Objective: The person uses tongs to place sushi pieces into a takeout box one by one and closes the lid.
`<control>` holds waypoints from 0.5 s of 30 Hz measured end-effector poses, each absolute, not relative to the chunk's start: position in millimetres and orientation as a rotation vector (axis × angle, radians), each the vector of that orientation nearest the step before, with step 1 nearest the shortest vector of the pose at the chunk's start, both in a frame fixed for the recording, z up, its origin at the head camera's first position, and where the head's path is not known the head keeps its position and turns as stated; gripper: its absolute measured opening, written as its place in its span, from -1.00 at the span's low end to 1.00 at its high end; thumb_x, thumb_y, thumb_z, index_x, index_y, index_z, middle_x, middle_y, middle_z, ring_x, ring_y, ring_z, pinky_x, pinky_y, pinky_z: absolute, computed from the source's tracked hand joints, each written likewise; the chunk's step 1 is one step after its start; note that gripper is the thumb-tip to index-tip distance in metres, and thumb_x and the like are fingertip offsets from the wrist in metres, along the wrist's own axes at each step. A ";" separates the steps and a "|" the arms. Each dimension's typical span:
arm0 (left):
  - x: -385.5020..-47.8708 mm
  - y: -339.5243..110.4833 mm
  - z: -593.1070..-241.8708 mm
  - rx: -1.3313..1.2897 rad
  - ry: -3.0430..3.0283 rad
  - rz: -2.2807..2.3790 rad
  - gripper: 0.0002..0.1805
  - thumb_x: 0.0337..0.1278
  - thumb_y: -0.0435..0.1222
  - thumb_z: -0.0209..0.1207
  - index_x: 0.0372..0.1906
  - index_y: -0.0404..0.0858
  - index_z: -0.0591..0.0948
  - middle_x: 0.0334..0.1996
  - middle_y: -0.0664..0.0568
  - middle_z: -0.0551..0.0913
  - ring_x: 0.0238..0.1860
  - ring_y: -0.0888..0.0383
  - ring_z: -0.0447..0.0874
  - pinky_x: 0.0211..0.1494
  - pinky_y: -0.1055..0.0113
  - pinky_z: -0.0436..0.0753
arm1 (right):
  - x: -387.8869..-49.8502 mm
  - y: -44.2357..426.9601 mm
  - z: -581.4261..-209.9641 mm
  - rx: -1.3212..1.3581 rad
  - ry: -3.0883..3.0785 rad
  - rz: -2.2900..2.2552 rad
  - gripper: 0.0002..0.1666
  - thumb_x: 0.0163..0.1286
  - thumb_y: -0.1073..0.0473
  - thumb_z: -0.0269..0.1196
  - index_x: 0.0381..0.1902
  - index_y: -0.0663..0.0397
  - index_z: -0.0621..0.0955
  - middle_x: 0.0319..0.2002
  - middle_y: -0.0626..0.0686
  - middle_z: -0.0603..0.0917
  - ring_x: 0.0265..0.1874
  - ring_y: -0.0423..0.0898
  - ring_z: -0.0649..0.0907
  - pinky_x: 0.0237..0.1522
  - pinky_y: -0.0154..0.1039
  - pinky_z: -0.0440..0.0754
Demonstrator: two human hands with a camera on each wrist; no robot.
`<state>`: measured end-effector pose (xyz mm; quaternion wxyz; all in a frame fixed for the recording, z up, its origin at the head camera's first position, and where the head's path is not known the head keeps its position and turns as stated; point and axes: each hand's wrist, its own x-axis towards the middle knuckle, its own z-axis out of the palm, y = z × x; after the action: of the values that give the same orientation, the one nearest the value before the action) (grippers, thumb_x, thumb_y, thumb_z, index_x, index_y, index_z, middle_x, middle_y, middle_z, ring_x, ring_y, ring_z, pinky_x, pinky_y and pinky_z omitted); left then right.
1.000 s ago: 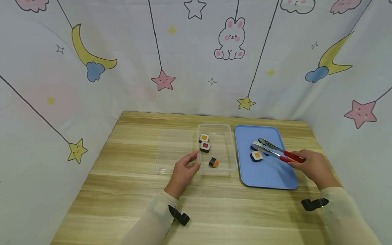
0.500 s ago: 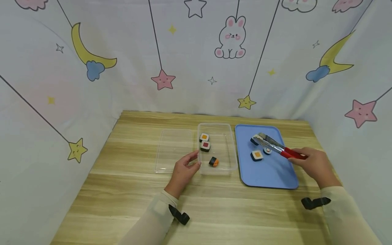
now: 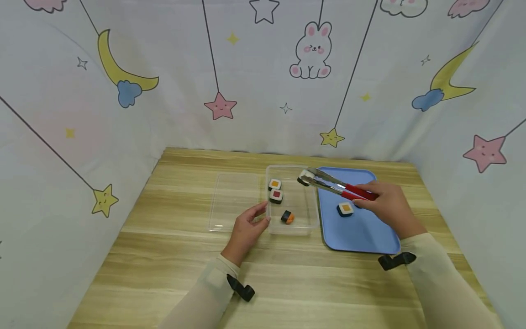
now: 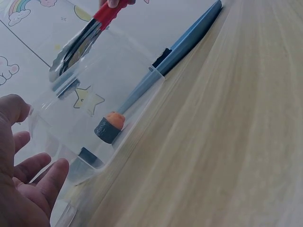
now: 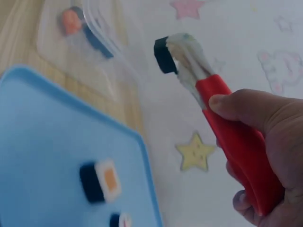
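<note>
My right hand (image 3: 388,203) grips red-handled metal tongs (image 3: 349,189). Their tips pinch a sushi roll piece (image 3: 305,177) with white top and black side, raised over the back right of the clear plastic box (image 3: 292,228). In the right wrist view the sushi piece (image 5: 164,55) shows its dark side at the tong tips. My left hand (image 3: 246,228) touches the box's left wall with its fingertips, fingers loosely bent. Inside the box lie an orange-filled sushi roll (image 3: 275,184), a red-filled one (image 3: 276,196) and an orange-topped black one (image 3: 287,217).
A blue tray (image 3: 361,237) stands right of the box. It bears an orange-centred sushi roll (image 3: 345,209) and a small round roll (image 5: 124,220), mostly hidden behind my right hand in the head view. Left of the box lies a clear lid (image 3: 234,196) on the wooden table (image 3: 172,274).
The tongs closed on the white-topped sushi piece on the tray. My right hand has since lifted it and carried it left over the box. The left hand stays against the box.
</note>
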<state>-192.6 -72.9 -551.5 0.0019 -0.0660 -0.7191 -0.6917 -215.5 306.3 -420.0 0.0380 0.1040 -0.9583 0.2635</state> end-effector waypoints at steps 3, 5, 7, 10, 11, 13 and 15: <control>-192.8 -72.7 -551.3 -0.209 -2.257 -2.168 -0.46 0.32 -0.39 0.34 0.38 -0.33 0.57 0.32 -0.25 0.58 0.35 -0.11 0.55 0.20 0.26 0.68 | -226.5 281.6 -420.9 0.441 -2.941 0.749 -0.51 0.26 0.11 0.54 0.13 0.12 0.76 -0.05 0.19 0.76 -0.14 0.14 0.67 -0.30 -0.09 0.72; -192.8 -72.3 -551.5 -0.218 -2.256 -2.166 -0.46 0.33 -0.39 0.33 0.38 -0.34 0.56 0.31 -0.27 0.58 0.35 -0.13 0.55 0.20 0.26 0.69 | -232.7 267.1 -421.7 0.502 -2.956 0.691 -0.54 0.25 0.14 0.54 0.11 0.10 0.78 -0.08 0.15 0.77 -0.14 0.13 0.68 -0.30 -0.07 0.74; -192.9 -72.2 -551.9 -0.230 -2.255 -2.165 -0.47 0.33 -0.39 0.33 0.37 -0.35 0.56 0.31 -0.28 0.58 0.35 -0.14 0.55 0.20 0.24 0.69 | -237.3 254.8 -421.2 0.554 -2.982 0.618 -0.55 0.25 0.14 0.54 0.10 0.12 0.78 -0.10 0.12 0.77 -0.16 0.11 0.69 -0.28 -0.06 0.74; -192.9 -72.2 -551.8 -0.238 -2.254 -2.159 -0.47 0.33 -0.39 0.32 0.37 -0.37 0.56 0.31 -0.29 0.58 0.34 -0.14 0.56 0.20 0.22 0.69 | -243.4 241.1 -420.3 0.584 -3.022 0.496 -0.54 0.25 0.14 0.54 0.10 0.13 0.78 -0.12 0.08 0.77 -0.20 0.05 0.70 -0.26 -0.06 0.73; -192.9 -72.4 -551.6 -0.239 -2.253 -2.159 -0.47 0.33 -0.39 0.33 0.37 -0.37 0.57 0.31 -0.29 0.58 0.34 -0.13 0.56 0.20 0.22 0.69 | -245.1 237.6 -419.8 0.586 -3.027 0.456 -0.54 0.24 0.14 0.54 0.09 0.14 0.78 -0.14 0.07 0.77 -0.22 0.03 0.70 -0.25 -0.05 0.73; -193.3 -72.8 -551.8 -0.233 -2.256 -2.159 -0.47 0.32 -0.39 0.33 0.37 -0.35 0.57 0.32 -0.27 0.58 0.34 -0.12 0.56 0.21 0.23 0.69 | -247.8 232.5 -418.8 0.586 -3.040 0.401 -0.56 0.24 0.16 0.54 0.07 0.15 0.78 -0.18 0.06 0.76 -0.24 0.02 0.69 -0.24 -0.04 0.72; -193.5 -73.3 -552.0 -0.227 -2.264 -2.155 -0.46 0.32 -0.38 0.34 0.37 -0.34 0.57 0.32 -0.26 0.58 0.34 -0.10 0.56 0.21 0.24 0.68 | -249.3 229.2 -417.9 0.575 -3.052 0.368 -0.56 0.24 0.16 0.54 0.07 0.14 0.79 -0.19 0.05 0.75 -0.25 0.02 0.68 -0.24 -0.03 0.71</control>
<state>-193.5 -73.3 -552.0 0.0038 -0.0724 -0.7224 -0.6877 -249.3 229.2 -417.9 0.0070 0.1839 -0.9758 0.1178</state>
